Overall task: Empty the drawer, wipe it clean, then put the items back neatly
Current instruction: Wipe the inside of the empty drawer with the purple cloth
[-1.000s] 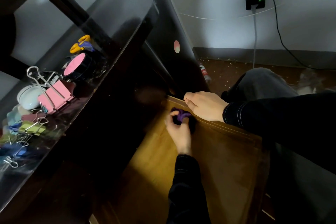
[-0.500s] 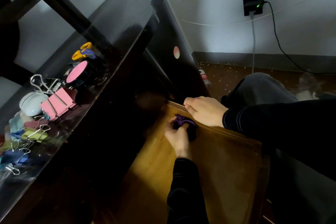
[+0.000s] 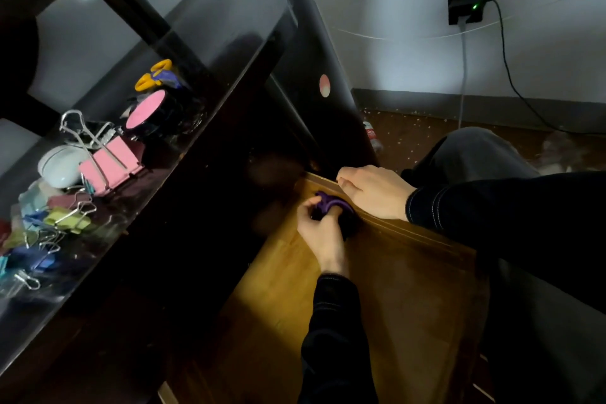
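Note:
The wooden drawer stands pulled out with its bottom bare. My left hand grips a crumpled purple cloth and presses it into the drawer's far corner. Beside it, my right hand holds the drawer's right side wall, its fingers curled over the rim. On the dark desk top at the left lie the drawer's items: a big pink binder clip, a round black box with a pink lid, yellow-handled scissors, a white oval object and several small coloured binder clips.
The dark desk edge overhangs the drawer's left side. My knee is just right of the drawer. A wall socket with a cable hangs on the far wall, and a small bottle lies on the littered floor.
My left hand has shifted the purple cloth slightly within the far corner of the drawer. My right hand has stayed on the side wall.

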`<action>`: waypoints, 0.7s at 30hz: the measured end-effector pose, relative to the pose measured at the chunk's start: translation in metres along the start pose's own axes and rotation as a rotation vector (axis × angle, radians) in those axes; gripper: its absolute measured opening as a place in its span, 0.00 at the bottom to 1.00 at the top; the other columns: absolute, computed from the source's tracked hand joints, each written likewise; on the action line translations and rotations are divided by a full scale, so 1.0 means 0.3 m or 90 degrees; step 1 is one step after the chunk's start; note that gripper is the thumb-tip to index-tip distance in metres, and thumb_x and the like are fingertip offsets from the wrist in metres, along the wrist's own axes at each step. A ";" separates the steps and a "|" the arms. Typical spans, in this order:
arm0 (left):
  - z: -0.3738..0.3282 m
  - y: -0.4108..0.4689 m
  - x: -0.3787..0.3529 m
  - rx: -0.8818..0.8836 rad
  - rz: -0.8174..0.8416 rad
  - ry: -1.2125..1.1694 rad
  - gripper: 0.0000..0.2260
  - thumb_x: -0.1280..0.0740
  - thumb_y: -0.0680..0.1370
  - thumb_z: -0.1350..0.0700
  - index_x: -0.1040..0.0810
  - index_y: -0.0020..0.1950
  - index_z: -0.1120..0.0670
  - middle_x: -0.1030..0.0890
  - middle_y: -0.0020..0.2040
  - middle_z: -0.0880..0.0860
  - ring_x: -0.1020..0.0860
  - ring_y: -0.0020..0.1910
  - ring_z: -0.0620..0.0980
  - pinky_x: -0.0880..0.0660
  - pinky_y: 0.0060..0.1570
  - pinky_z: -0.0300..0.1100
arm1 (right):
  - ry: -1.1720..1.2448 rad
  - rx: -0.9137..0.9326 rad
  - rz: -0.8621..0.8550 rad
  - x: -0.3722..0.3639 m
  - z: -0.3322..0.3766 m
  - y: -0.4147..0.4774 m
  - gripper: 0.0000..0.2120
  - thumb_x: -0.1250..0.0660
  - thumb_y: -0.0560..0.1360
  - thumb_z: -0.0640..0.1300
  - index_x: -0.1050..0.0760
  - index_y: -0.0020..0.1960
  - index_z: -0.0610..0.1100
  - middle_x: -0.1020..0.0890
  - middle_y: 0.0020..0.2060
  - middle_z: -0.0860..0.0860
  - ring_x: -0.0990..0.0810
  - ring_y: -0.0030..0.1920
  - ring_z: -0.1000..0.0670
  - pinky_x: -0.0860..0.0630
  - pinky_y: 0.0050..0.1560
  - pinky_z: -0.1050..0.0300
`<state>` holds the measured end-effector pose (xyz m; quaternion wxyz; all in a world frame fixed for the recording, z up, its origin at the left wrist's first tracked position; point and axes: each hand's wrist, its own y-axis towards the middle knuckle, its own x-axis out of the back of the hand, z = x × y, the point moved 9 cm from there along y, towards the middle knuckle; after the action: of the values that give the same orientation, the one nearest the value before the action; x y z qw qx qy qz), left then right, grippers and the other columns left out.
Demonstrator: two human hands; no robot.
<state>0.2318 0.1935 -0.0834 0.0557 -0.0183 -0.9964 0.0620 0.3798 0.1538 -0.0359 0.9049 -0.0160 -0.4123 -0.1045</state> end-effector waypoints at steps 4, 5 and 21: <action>0.030 -0.035 -0.022 0.049 0.033 -0.003 0.14 0.30 0.73 0.66 0.24 0.58 0.57 0.19 0.54 0.57 0.19 0.53 0.53 0.21 0.57 0.47 | -0.013 0.015 0.003 -0.008 -0.007 0.006 0.10 0.47 0.85 0.50 0.29 0.54 0.49 0.23 0.41 0.53 0.21 0.41 0.46 0.31 0.40 0.52; 0.037 -0.046 -0.029 0.065 0.038 -0.005 0.14 0.30 0.74 0.65 0.24 0.58 0.58 0.19 0.54 0.57 0.19 0.53 0.55 0.21 0.57 0.48 | -0.013 0.015 0.004 -0.006 -0.006 0.006 0.10 0.48 0.85 0.50 0.29 0.54 0.49 0.22 0.41 0.52 0.22 0.41 0.46 0.31 0.40 0.52; 0.007 -0.071 -0.020 0.030 0.045 -0.051 0.13 0.28 0.71 0.68 0.22 0.50 0.54 0.20 0.48 0.49 0.20 0.48 0.48 0.23 0.43 0.32 | -0.022 0.009 0.026 -0.035 -0.040 0.026 0.13 0.49 0.85 0.52 0.26 0.58 0.51 0.20 0.46 0.52 0.21 0.46 0.50 0.26 0.45 0.52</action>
<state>0.2370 0.1718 -0.0836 0.0137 -0.0500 -0.9947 0.0883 0.3836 0.1619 -0.0513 0.8998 -0.0197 -0.4279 -0.0825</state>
